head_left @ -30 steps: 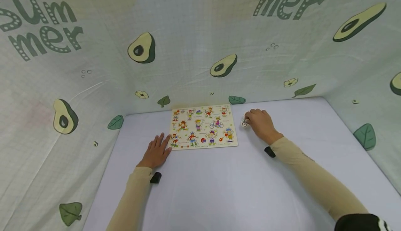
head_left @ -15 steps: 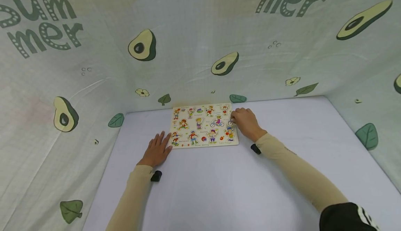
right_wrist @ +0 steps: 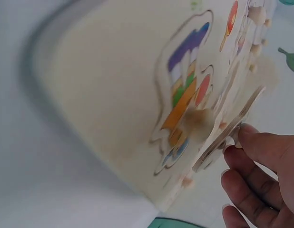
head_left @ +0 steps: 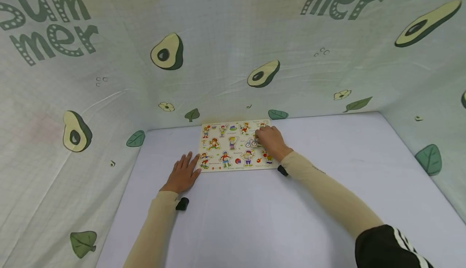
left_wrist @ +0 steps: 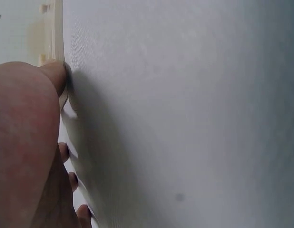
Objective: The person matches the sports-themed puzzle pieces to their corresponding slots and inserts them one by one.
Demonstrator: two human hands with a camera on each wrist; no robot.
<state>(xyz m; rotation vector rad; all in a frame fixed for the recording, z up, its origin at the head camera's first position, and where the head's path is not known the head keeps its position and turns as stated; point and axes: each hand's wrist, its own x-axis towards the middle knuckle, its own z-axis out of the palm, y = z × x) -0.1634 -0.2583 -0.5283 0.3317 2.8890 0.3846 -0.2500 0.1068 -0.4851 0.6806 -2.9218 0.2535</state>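
My right hand (head_left: 273,140) is over the right part of a wooden knob puzzle board (right_wrist: 104,85) printed with sporting children. In the right wrist view, its thumb and fingers pinch the knob of a thin puzzle piece (right_wrist: 214,148), seen nearly edge-on and tilted just off the board. From the head view most of that piece is hidden; a bicycle wheel showed on it earlier. A figure piece with a round knob (right_wrist: 197,121) sits in the board beside it. My left hand (head_left: 181,175) lies with fingers spread on the table, its thumb against the board's left edge.
The board lies near the back of a white-covered table (head_left: 233,219). Behind it hangs a cloth wall (head_left: 214,37) with avocado prints, which also runs along both sides. Several knobs (right_wrist: 256,15) stick up from the board.
My right hand has moved left with the puzzle piece, from the table beside the board to over its right part. The left hand has stayed in place.
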